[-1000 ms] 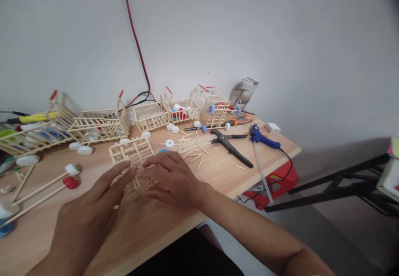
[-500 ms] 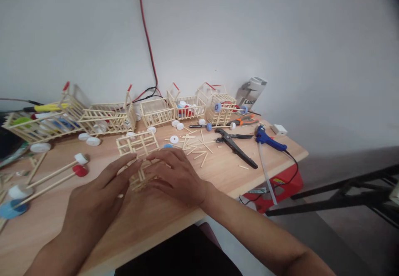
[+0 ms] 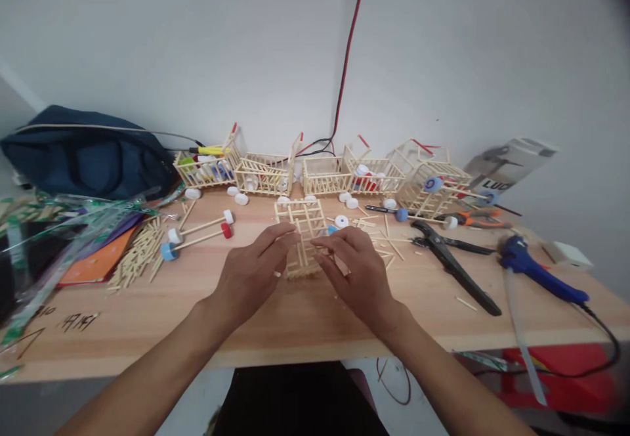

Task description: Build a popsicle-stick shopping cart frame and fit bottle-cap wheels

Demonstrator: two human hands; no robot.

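My left hand and my right hand rest on the wooden table, their fingertips meeting on a small frame of thin wooden sticks lying flat between them. The fingers of both hands curve onto this frame and pinch its edges. Just behind it stands a second stick lattice. Loose sticks and white bottle caps lie close to my right hand.
Several stick-built baskets line the wall. Black pliers, a blue glue gun and orange cutters lie right. Left are cap-and-stick axles, a stick pile, plastic wrappers and a dark blue bag.
The view has swung left, bringing the bag and wrappers into sight. Both hands stay on the small stick frame, now centred in view.
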